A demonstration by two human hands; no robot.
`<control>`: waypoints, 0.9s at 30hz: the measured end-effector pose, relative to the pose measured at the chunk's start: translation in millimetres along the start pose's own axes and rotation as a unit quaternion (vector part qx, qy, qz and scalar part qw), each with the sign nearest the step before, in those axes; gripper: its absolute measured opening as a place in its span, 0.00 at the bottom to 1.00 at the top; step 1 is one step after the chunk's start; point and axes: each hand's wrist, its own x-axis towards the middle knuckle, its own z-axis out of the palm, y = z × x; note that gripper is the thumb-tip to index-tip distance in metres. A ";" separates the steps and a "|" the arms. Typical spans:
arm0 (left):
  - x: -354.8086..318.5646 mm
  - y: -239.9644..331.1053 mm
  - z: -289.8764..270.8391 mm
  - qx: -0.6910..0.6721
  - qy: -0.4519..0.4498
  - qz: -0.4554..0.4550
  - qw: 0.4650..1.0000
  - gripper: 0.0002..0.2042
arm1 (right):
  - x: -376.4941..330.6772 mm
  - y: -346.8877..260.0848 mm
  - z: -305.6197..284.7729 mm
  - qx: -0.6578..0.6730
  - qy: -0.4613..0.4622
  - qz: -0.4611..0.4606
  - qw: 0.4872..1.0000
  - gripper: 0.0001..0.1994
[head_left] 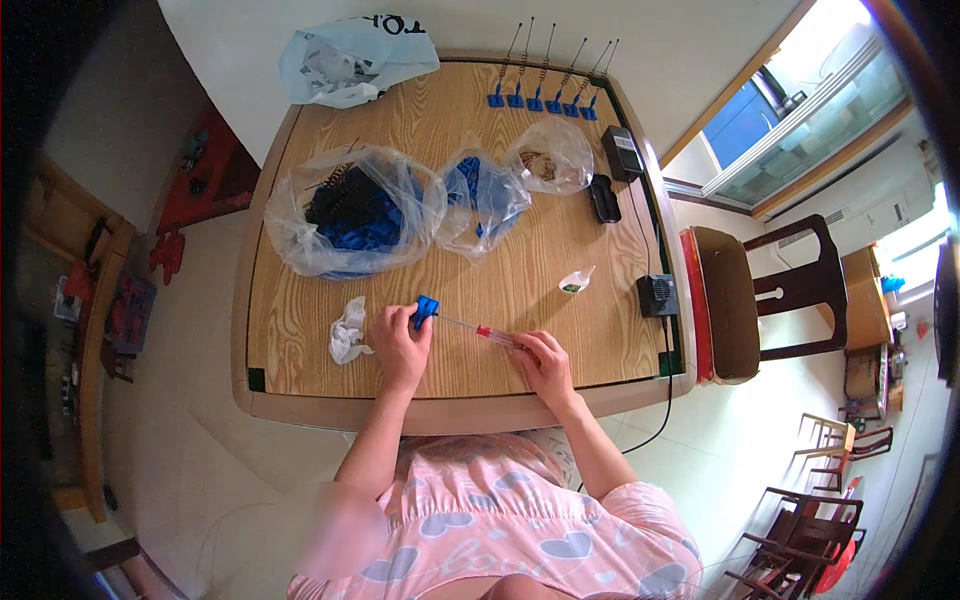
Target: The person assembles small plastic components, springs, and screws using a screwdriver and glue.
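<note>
Above the near part of the wood-grain table, my left hand (pixel 402 345) grips a small blue plastic piece (pixel 426 309) between thumb and fingers. My right hand (pixel 545 365) is closed round the clear and red handle of a screwdriver (pixel 484 331). Its thin metal shaft points left, and the tip reaches the blue piece; whether it sits in a screw is too small to tell. Beside my left hand lies a crumpled white tissue (pixel 349 331). A small white packet (pixel 576 281) rests beyond my right hand.
Clear bags hold blue and black coiled parts (pixel 360 210), small blue pieces (pixel 478 195) and brownish bits (pixel 545 162). Several blue-based spring pieces (pixel 553 103) stand at the far edge. A black box (pixel 622 152), open black case (pixel 605 198) and corded black device (pixel 657 296) line the right.
</note>
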 end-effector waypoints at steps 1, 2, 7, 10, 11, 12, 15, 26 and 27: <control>0.4 1.0 -0.2 0.000 0.000 0.000 1.000 0.16 | -0.1 0.2 -0.1 0.000 0.000 0.000 1.000 0.12; 0.6 2.0 -0.5 -0.009 -0.002 -0.005 1.000 0.16 | -0.1 0.5 0.0 -0.006 0.001 -0.001 1.000 0.12; 3.2 7.2 -4.1 -0.002 -0.003 0.004 1.000 0.15 | -1.5 2.7 4.5 0.003 0.020 0.002 1.000 0.13; 3.4 7.8 -5.0 0.002 -0.016 0.001 1.000 0.16 | -0.6 0.2 4.3 0.008 0.036 -0.002 0.999 0.13; 3.1 7.2 -4.6 0.001 -0.013 0.003 1.000 0.16 | -1.1 3.0 4.2 -0.005 0.031 -0.014 0.999 0.13; 3.0 6.7 -4.3 -0.001 -0.010 0.005 1.000 0.16 | -1.5 5.3 4.0 -0.017 0.027 -0.026 0.999 0.14; 2.4 6.5 -3.6 -0.016 -0.013 -0.011 1.000 0.15 | -4.0 8.5 3.9 -0.008 0.021 -0.015 1.000 0.14; -0.6 2.2 -0.1 -0.005 -0.013 -0.014 1.000 0.16 | -3.8 5.7 1.9 0.026 -0.009 0.041 0.999 0.15; -0.7 2.1 -0.1 -0.003 -0.012 -0.015 1.000 0.16 | -4.0 5.7 2.7 0.022 -0.011 0.054 0.998 0.15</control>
